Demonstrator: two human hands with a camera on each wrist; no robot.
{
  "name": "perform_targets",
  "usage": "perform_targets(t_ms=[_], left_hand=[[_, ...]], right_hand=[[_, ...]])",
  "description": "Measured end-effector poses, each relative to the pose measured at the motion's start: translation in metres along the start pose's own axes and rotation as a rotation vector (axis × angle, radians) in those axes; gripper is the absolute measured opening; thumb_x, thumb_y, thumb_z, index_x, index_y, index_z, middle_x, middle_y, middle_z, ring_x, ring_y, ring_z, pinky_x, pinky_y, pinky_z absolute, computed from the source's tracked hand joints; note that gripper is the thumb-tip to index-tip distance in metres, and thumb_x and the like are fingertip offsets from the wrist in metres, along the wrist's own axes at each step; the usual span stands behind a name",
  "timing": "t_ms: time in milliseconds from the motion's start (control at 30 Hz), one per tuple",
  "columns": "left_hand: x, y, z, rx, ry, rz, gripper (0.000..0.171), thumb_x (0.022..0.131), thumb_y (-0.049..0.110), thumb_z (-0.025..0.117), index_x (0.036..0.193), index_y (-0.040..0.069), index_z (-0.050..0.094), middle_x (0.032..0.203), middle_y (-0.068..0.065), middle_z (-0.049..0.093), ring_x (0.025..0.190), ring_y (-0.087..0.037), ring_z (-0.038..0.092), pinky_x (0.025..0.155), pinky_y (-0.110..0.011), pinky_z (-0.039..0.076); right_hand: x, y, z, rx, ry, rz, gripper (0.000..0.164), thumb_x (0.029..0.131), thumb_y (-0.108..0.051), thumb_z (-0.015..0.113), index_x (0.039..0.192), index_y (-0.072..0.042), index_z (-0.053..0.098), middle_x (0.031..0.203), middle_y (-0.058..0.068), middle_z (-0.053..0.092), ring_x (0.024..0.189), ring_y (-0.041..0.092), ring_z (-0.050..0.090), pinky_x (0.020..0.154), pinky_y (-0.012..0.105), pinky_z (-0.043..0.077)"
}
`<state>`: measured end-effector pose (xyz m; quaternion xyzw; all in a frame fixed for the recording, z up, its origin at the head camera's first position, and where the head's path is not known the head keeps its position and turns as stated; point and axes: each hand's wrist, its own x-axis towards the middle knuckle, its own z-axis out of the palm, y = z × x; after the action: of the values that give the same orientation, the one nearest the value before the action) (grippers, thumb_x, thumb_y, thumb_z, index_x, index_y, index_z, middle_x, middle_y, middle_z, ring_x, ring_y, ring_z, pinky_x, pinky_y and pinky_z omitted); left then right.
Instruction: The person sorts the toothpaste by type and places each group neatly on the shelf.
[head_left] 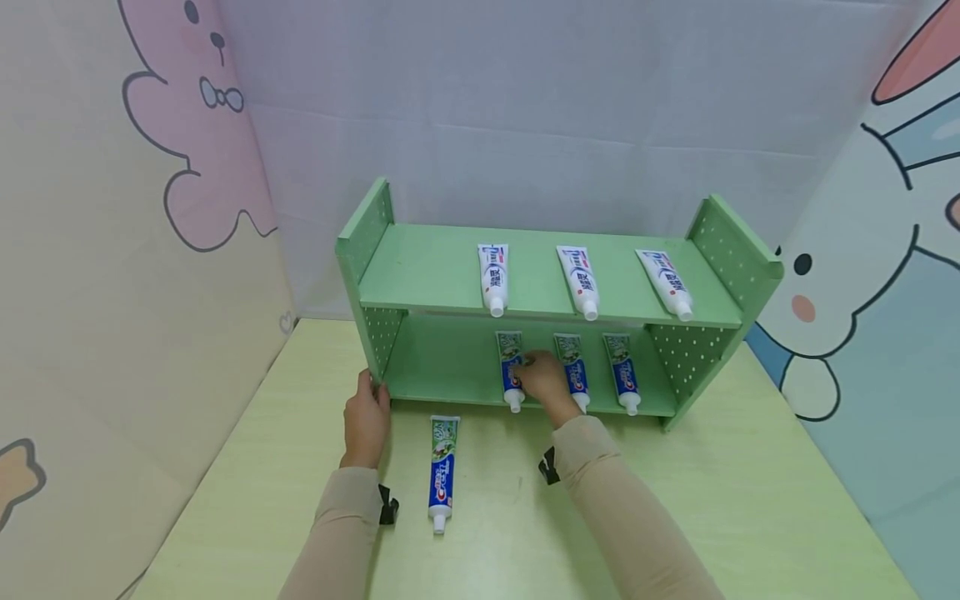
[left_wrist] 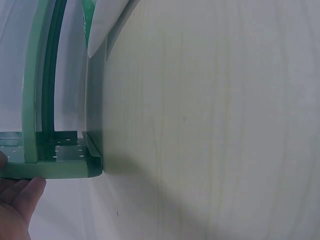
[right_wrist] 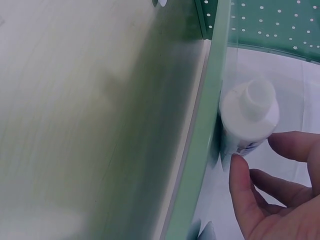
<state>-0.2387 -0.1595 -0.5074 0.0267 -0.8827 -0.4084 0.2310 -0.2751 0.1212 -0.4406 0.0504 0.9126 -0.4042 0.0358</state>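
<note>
A green two-tier shelf stands on the table. My left hand grips its left side panel near the bottom; in the left wrist view the fingers lie against the panel's outer face. On the lower tier, my right hand pinches the leftmost blue-and-green toothpaste tube. Seen from the right wrist, thumb and finger sit at either side of this tube's white cap end. Beside that hand lie a middle tube and a right tube. Another matching toothpaste tube lies on the table between my forearms.
The upper tier holds three white toothpaste tubes: left, middle and right, caps toward the front edge. A perforated right side panel closes that end. Walls with cartoon prints surround the pale wooden table.
</note>
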Motion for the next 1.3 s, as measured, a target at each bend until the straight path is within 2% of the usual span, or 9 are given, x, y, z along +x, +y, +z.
perform_targets(t_ms=[333,567,667,800,1067,1300], left_hand=[[0.001,-0.003,0.001,0.004,0.002,-0.002,0.030,0.102,0.009,0.051,0.130,-0.001,0.047,0.103,-0.029,0.066,0.086,-0.040,0.066,0.069,-0.053,0.050],[-0.001,-0.001,-0.001,-0.007,-0.018,-0.009,0.033,0.103,0.009,0.049,0.135,0.000,0.045,0.102,-0.029,0.066,0.081,-0.038,0.066,0.066,-0.052,0.049],[-0.001,0.000,-0.002,-0.003,-0.026,-0.019,0.033,0.103,0.010,0.048,0.135,0.001,0.045,0.104,-0.030,0.065,0.084,-0.039,0.067,0.067,-0.052,0.050],[-0.001,0.001,-0.002,-0.002,-0.029,-0.029,0.033,0.103,0.010,0.048,0.135,0.001,0.045,0.104,-0.029,0.065,0.085,-0.039,0.066,0.067,-0.053,0.049],[-0.001,0.002,-0.002,-0.012,-0.024,-0.024,0.032,0.103,0.010,0.049,0.134,0.001,0.046,0.106,-0.029,0.065,0.088,-0.040,0.067,0.069,-0.053,0.050],[-0.001,0.002,-0.002,-0.008,-0.011,-0.013,0.031,0.103,0.010,0.049,0.133,0.000,0.046,0.105,-0.030,0.065,0.085,-0.040,0.067,0.067,-0.053,0.050]], right_hand=[[-0.003,-0.002,-0.003,-0.011,0.040,-0.028,0.042,0.096,-0.014,0.058,0.130,0.009,0.055,0.126,0.026,0.058,0.111,0.039,0.057,0.089,0.048,0.047],[-0.009,-0.004,-0.006,0.085,0.018,-0.016,0.046,0.096,-0.015,0.057,0.136,0.007,0.051,0.129,0.025,0.056,0.114,0.038,0.055,0.088,0.050,0.047],[-0.012,-0.007,-0.006,0.108,0.022,-0.023,0.046,0.095,-0.014,0.058,0.136,0.007,0.051,0.128,0.025,0.057,0.109,0.036,0.057,0.086,0.047,0.047],[-0.015,-0.012,-0.007,0.107,0.029,-0.029,0.047,0.095,-0.014,0.059,0.135,0.007,0.052,0.126,0.023,0.058,0.106,0.034,0.058,0.084,0.046,0.047],[-0.022,-0.016,-0.006,0.102,0.026,-0.039,0.045,0.095,-0.015,0.060,0.133,0.007,0.054,0.123,0.022,0.060,0.112,0.037,0.056,0.088,0.049,0.047],[-0.027,-0.018,-0.001,0.057,0.028,-0.063,0.039,0.095,-0.015,0.062,0.128,0.006,0.060,0.120,0.020,0.062,0.107,0.034,0.058,0.086,0.046,0.048]])
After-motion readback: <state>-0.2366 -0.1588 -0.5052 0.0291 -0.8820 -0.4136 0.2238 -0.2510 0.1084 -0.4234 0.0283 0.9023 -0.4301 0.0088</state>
